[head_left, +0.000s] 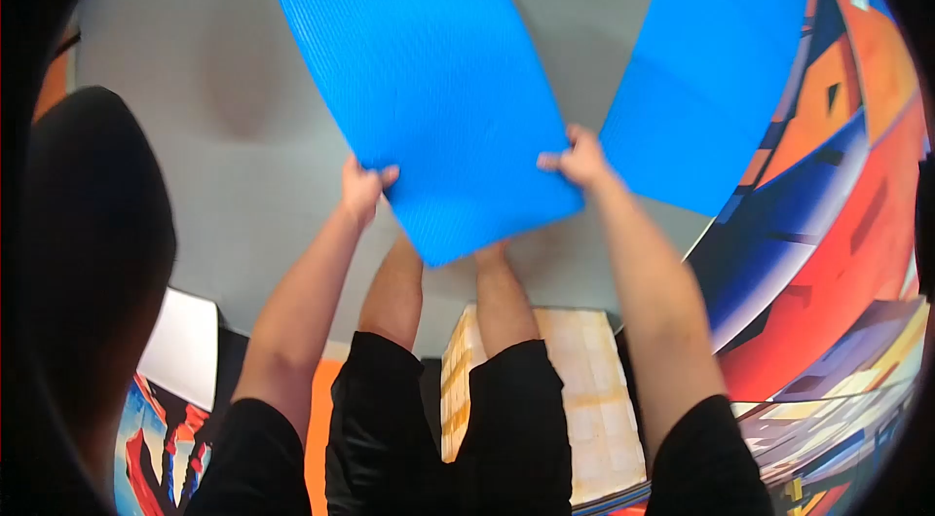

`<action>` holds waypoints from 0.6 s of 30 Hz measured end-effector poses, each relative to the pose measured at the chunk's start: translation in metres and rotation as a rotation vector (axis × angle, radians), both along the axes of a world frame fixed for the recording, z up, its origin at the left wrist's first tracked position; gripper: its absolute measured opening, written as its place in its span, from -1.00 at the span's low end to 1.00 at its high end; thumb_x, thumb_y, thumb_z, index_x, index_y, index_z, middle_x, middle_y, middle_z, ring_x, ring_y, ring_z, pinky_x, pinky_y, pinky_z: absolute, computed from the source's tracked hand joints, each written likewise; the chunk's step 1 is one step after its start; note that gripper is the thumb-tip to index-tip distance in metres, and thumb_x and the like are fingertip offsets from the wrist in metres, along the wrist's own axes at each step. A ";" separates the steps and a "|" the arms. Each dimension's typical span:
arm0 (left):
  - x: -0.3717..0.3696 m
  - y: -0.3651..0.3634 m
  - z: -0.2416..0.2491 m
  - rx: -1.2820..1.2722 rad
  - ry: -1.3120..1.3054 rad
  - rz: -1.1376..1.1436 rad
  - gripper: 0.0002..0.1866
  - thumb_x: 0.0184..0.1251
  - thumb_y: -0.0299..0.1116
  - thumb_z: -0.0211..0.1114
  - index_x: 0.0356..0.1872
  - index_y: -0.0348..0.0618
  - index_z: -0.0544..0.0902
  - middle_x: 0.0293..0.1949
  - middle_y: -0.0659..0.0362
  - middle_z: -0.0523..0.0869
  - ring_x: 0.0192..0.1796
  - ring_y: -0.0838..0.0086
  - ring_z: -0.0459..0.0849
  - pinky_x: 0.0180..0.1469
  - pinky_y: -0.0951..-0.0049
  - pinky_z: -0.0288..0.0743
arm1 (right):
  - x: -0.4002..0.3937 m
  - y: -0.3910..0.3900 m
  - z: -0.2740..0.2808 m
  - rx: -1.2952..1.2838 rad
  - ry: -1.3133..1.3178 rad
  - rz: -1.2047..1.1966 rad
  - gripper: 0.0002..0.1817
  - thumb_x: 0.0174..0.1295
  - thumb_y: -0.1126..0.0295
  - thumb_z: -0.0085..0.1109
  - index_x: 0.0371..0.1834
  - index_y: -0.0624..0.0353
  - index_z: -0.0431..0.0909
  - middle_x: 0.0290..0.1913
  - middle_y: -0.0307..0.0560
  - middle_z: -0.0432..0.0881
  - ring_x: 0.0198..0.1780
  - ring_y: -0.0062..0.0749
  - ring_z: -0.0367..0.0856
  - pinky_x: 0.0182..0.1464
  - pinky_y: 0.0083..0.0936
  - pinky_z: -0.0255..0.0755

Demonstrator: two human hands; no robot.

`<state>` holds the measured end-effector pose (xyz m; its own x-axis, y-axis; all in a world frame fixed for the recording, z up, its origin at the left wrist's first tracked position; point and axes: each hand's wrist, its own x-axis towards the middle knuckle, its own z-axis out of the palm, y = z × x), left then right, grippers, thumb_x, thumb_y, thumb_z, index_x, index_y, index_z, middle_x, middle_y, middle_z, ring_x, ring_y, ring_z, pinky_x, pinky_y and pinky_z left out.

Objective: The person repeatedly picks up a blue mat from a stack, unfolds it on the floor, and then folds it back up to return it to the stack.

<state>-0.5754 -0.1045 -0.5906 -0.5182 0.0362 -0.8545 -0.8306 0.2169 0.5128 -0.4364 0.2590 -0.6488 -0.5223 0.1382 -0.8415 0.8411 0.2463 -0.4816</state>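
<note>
A blue ribbed exercise mat (438, 78) hangs between my hands, tilted, its far end running past the top of the head view. My left hand (363, 190) grips its left edge near the close end, thumb on top. On the opposite edge, my right hand (577, 160) is closed the same way, thumb over the upper face. Fingers under the mat are hidden. To the right, a second blue mat (716, 68) lies flat on the grey floor (234, 165), apart from the held one.
Behind my legs stands a box-like block with a pale tiled pattern (594, 389). A colourful printed wall (828, 224) curves along the right. At the left are a large dark rounded shape (102, 224) and a white panel (182, 346).
</note>
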 end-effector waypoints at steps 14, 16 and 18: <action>-0.044 0.123 0.441 0.288 0.721 -0.966 -0.48 -0.15 -0.69 0.39 -0.02 -0.18 0.61 -0.11 0.07 0.65 0.05 0.21 0.61 0.16 0.26 0.47 | 0.147 -0.026 0.462 -0.011 0.234 -0.746 -0.14 -0.18 0.30 0.65 0.21 0.36 0.40 0.13 0.13 0.59 0.14 -0.19 0.59 0.19 -0.29 0.47; -0.023 0.164 0.500 0.452 0.646 -0.899 -0.46 0.02 -0.67 0.40 0.11 -0.19 0.52 -0.04 0.12 0.65 0.12 0.35 0.58 0.21 0.30 0.43 | 0.166 -0.012 0.522 0.127 0.422 -0.991 -0.29 -0.07 0.36 0.59 0.15 0.41 0.45 0.08 0.07 0.62 0.08 -0.28 0.62 0.14 -0.36 0.49; 0.007 0.205 0.540 0.572 0.607 -0.887 -0.44 0.12 -0.65 0.40 0.18 -0.21 0.45 0.01 0.14 0.65 0.13 0.42 0.56 0.23 0.33 0.41 | 0.198 -0.003 0.555 0.241 0.445 -1.084 -0.38 -0.01 0.40 0.55 0.12 0.36 0.48 0.01 0.00 0.66 0.01 -0.35 0.63 0.10 -0.38 0.51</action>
<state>-0.5686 0.1004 -0.0508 -0.4321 0.8730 -0.2263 -0.1003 0.2029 0.9741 -0.2382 0.2563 -0.0939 -0.2752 0.8158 -0.5087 0.4379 -0.3646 -0.8218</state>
